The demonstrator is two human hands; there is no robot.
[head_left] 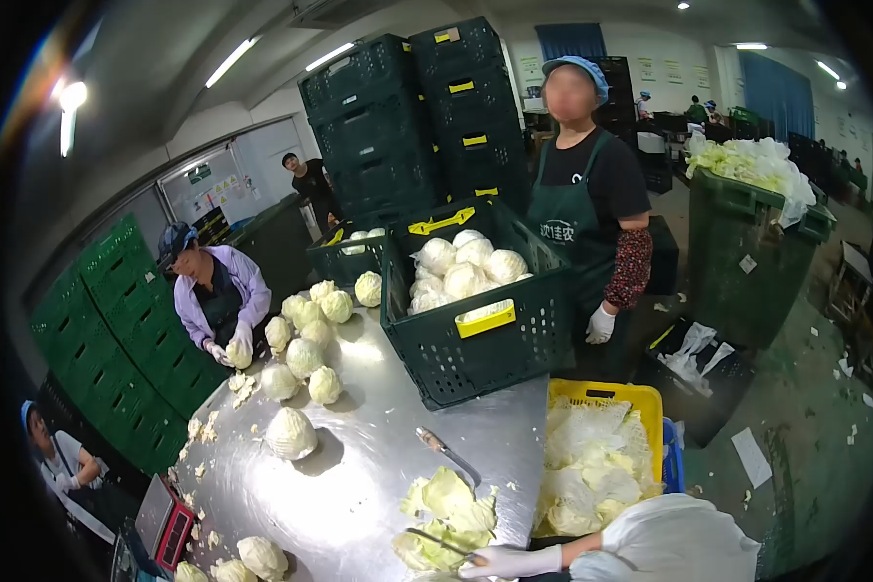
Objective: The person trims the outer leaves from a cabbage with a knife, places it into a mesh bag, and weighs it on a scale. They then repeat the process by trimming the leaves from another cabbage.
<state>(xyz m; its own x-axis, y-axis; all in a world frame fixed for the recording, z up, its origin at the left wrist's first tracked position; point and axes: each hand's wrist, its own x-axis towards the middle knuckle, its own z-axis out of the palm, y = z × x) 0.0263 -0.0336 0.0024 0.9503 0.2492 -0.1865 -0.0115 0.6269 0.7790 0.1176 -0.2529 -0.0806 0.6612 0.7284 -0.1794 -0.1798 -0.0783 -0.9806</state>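
Observation:
At the bottom edge my right hand [516, 562], in a white glove, closes around the handle of a knife [440, 543]. Its dark, thin blade points left across loose green cabbage leaves [451, 500] on the metal table [359, 495]. My left hand is out of view. A second knife [443, 451] lies on the table beyond the leaves. A peeled cabbage [291, 434] sits farther left, and several more cabbages [306, 357] are grouped behind it. Other cabbages [262, 558] lie at the near left edge.
A dark green crate [475, 354] full of cabbages stands on the table's far side. Right of the table is a yellow crate [660, 436] of leaves. One co-worker [223, 291] handles a cabbage at left; another [582, 194] stands behind the crate. A red-edged device [175, 533] is lower left.

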